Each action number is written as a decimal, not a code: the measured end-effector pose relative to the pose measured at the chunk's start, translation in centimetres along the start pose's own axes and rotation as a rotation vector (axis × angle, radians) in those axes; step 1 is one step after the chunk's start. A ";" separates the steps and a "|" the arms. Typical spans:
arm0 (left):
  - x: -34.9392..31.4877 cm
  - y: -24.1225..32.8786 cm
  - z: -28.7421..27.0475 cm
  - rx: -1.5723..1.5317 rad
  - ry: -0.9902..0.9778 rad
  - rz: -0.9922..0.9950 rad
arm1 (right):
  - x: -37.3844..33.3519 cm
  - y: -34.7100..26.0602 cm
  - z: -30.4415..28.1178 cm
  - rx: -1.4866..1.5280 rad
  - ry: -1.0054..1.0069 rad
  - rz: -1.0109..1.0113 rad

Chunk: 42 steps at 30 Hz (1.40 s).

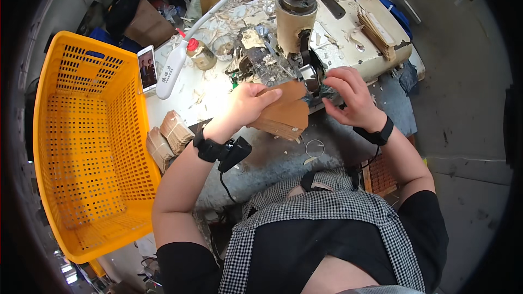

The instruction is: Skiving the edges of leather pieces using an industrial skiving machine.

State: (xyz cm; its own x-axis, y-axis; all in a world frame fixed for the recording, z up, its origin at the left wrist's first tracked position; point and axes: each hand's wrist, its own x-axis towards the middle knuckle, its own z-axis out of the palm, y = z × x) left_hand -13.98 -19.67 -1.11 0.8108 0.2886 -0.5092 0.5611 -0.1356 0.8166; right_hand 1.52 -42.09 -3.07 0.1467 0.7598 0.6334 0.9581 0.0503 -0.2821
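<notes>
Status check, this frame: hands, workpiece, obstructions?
Left hand gripping brown stack. Right hand beside machine, fingers parted, nothing visibly held. Loose scraps littering worktop behind.

A head-worn fisheye camera looks steeply down, fairly close, facing across the surface (pixel 267 160) from its near edge.

Matt, Glossy and Worn

Your tan sheets (pixel 286 111) look smooth and matt on top, their edges rougher. The cream machine (pixel 295 28) is painted metal, faintly glossy and chipped along its rim, with a dull dark metal lever (pixel 331 3). Your grey tabletop (pixel 261 170) looks like scuffed metal. The orange basket (pixel 109 232) is shiny plastic, the white lamp (pixel 173 71) smooth plastic, your checked apron (pixel 321 210) matt woven cloth.
</notes>
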 end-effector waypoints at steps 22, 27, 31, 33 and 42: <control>-0.1 1.0 0.3 -0.133 -0.129 0.100 | 0.6 2.1 1.6 -0.217 -0.012 -0.129; -0.9 -1.1 -1.1 -0.200 -0.199 0.163 | 0.0 2.9 1.5 0.054 0.142 0.006; -0.4 -0.6 -0.8 -0.203 -0.102 0.057 | -1.4 2.8 1.7 -0.011 0.068 -0.176; -0.3 0.6 0.0 -0.065 -0.012 0.037 | -0.7 1.8 1.6 -0.103 -0.016 -0.206; -0.3 -1.5 -1.1 -0.226 -0.167 0.175 | -0.5 3.4 1.5 0.013 0.107 -0.061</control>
State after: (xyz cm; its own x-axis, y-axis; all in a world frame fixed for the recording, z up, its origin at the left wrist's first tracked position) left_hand -15.21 -18.54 -1.86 0.9183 0.1177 -0.3780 0.3748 0.0497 0.9258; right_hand 4.39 -41.38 -5.42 0.1143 0.6817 0.7227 0.9628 0.1033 -0.2497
